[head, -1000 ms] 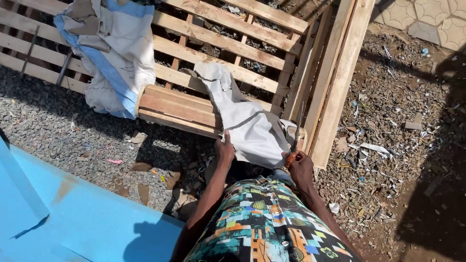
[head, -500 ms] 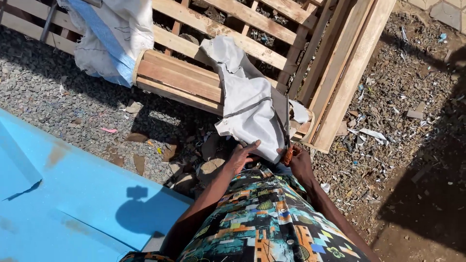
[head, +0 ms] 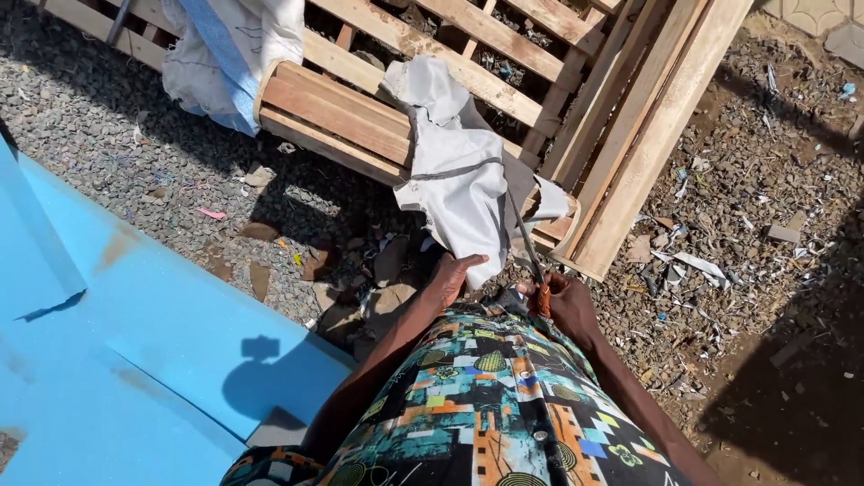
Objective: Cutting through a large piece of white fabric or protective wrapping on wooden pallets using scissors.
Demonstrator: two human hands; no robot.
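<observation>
A crumpled white cloth [head: 454, 175] with a dark stripe hangs over the edge of a wooden pallet [head: 351, 112]. My left hand [head: 450, 274] grips the cloth's lower end. My right hand [head: 562, 297] is closed round the orange-brown handle of a thin dark blade [head: 524, 236] that points up along the right side of the cloth. Both hands are close to my patterned shirt [head: 486, 405].
A second white and blue cloth [head: 229, 49] lies on the pallet at upper left. Wooden planks [head: 648, 126] lean at the right. A blue sheet [head: 117, 360] covers the lower left. Gravel and littered dirt [head: 747, 234] lie around.
The view has shifted closer to the pallet. My left hand has closed on the cloth's lower end, and the blade in my right hand now stands up beside the cloth.
</observation>
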